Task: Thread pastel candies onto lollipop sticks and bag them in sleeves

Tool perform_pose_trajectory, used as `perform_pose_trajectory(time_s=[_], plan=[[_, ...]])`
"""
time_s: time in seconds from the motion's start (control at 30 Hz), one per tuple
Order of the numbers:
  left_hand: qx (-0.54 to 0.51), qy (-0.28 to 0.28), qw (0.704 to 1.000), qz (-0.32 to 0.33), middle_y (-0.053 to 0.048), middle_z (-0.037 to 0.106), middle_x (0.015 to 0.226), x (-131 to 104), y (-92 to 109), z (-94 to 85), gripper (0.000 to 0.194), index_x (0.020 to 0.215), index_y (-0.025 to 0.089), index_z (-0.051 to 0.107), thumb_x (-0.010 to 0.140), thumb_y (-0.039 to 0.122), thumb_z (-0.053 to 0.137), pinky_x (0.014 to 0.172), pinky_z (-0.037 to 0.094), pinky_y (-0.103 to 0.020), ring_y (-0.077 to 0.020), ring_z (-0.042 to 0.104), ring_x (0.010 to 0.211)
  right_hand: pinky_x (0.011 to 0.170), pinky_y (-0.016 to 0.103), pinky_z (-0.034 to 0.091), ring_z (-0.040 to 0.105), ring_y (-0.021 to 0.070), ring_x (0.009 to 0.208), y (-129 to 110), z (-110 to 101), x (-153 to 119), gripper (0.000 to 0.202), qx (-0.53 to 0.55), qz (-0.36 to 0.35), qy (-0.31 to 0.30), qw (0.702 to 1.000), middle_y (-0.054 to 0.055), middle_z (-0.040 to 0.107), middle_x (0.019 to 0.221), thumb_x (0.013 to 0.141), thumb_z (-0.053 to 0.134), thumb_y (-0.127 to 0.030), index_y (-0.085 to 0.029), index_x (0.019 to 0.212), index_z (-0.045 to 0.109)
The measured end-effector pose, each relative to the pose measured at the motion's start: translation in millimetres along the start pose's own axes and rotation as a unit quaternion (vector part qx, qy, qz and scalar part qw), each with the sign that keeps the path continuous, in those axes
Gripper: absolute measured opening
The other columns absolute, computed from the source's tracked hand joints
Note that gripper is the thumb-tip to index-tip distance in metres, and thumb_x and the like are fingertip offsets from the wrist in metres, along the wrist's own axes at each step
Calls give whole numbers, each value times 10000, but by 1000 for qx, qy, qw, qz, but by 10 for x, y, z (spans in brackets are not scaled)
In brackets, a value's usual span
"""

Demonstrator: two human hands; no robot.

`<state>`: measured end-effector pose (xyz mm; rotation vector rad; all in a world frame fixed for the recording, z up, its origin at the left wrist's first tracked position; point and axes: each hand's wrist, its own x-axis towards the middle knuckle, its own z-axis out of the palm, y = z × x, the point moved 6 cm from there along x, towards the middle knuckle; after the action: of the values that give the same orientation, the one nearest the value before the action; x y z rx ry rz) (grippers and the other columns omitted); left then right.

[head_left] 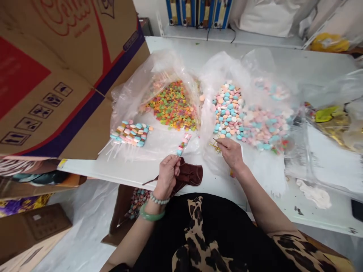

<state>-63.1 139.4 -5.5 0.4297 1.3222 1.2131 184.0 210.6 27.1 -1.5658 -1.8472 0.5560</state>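
Observation:
My left hand (169,170) is closed on the lower end of a small candy stick (184,142), beside a dark brown cloth pouch (191,174). Thin gold ties (216,146) touch the pinched fingertips of my right hand (230,152). Ring-shaped candies (177,107) fill an open plastic bag beyond my left hand. Pastel round candies (229,109) lie in another bag beyond my right hand. At the left, a row of filled candy sticks (132,133) rests on the plastic.
A large cardboard box (65,75) stands at the left of the white table (314,68). More bagged pastel candies (268,124) and a bag with gold wrappers (337,117) are at the right. A crumpled white tissue (314,194) and a phone (357,210) lie near the right edge.

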Motion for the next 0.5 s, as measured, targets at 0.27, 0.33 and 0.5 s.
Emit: perform_pose_trajectory(time_s=[0.27, 0.33, 0.5], plan=[[8, 12, 1000, 3, 66, 471, 488, -98, -79, 16, 317, 584, 160, 510, 646, 373, 735, 321, 202, -187, -18, 302, 314, 620, 265, 334, 560, 160, 675, -1075, 860, -294, 190, 24, -19, -166, 986, 0, 659, 719, 837, 481, -191, -228, 721, 626], [4, -14, 1000, 17, 56, 495, 504, -119, -80, -19, 319, 606, 151, 537, 655, 389, 743, 330, 212, -191, -20, 316, 317, 613, 275, 315, 559, 169, 676, -1123, 916, -332, 195, -36, -40, -161, 986, 24, 663, 731, 849, 469, -184, -213, 727, 618], [-7, 6, 998, 62, 66, 455, 474, -139, -38, -149, 352, 598, 147, 545, 661, 425, 753, 356, 210, -185, -20, 327, 343, 689, 281, 356, 585, 187, 765, -1187, 940, -422, 230, -48, -109, -159, 980, 78, 686, 830, 894, 424, -191, -189, 812, 639]])
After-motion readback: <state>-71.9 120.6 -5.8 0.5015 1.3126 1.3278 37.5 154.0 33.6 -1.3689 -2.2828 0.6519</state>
